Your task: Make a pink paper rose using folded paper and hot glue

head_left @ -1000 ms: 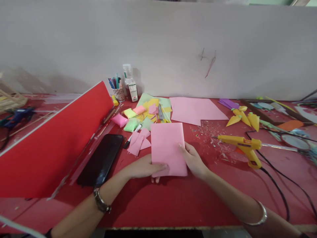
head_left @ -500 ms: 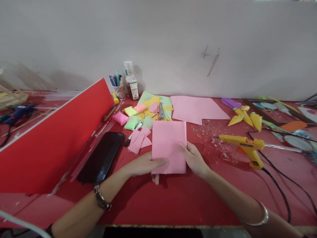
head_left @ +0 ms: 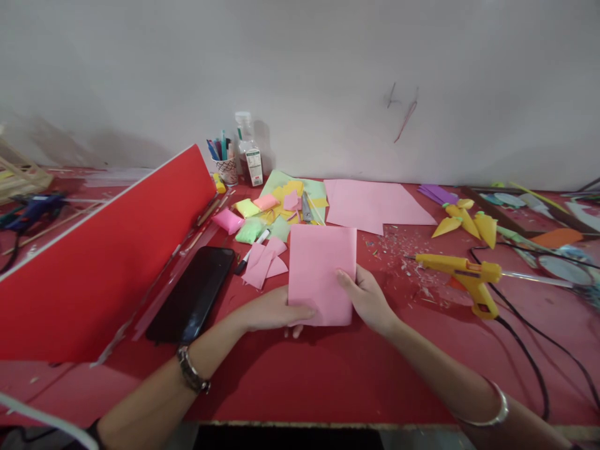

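Observation:
A folded pink paper sheet (head_left: 319, 270) is held just above the red table (head_left: 328, 381) by both hands. My left hand (head_left: 269, 310) pinches its lower left corner, thumb on top and fingers underneath. My right hand (head_left: 367, 299) grips its right edge, thumb lying on the sheet. Small pink paper offcuts (head_left: 262, 262) lie just left of the sheet.
A black phone (head_left: 192, 294) and a tilted red board (head_left: 103, 262) lie on the left. A yellow glue gun (head_left: 462, 275) with black cable sits right. A larger pink sheet (head_left: 375, 203), coloured paper scraps (head_left: 281, 209), yellow paper cones (head_left: 464, 222), pen cup (head_left: 226, 164) and bottle (head_left: 247, 153) line the back.
The pink sheet has shifted slightly up and away from me, with both hands keeping their hold. The view has tilted a little.

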`<state>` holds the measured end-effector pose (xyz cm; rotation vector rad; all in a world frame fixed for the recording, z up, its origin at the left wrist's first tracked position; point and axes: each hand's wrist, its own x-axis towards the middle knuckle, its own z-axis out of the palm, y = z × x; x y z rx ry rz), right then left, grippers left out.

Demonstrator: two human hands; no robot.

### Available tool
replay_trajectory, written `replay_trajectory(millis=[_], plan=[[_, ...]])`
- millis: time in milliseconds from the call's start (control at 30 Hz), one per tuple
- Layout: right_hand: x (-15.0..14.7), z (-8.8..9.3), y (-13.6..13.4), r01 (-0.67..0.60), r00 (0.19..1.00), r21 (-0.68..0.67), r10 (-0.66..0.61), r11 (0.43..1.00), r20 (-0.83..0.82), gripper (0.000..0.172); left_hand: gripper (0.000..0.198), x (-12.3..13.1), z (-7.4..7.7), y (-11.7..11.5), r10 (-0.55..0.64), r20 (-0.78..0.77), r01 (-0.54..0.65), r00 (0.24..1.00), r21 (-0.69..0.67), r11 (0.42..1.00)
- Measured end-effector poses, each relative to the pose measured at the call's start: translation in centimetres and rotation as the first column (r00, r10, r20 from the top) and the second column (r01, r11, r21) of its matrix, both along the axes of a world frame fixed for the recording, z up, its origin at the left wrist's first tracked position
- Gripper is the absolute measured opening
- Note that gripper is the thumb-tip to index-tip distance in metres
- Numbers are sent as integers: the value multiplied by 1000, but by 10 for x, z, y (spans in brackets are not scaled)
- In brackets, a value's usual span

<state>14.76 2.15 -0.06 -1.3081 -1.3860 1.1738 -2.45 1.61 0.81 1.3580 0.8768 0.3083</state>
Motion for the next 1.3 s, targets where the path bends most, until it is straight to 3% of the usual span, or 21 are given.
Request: replay_trajectory(millis=[100,300,800,1000,1300], plan=[[-1,1,-1,8,1000,27,-8,1000,10,29,15,-1,2,1,-4,-26,4,1000,3,1000],[-1,2,-2,-13,1000,34,12,999,28,31,30,0,3,0,21,-38,-23,999,-42,999],[-1,-1,-2,-44,999,60,45,997,0,30,39,0,-1,-1,70,41,-65,997,-114,991],[-1,0,-3,-69,997,36,70,997,-22,34,44,2,2,-4,137,-21,-138,990,-69,988],[0,0,-2,-67,997,5,67,998,-44,34,41,1,-5,-2,68,23,-67,997,-14,998]])
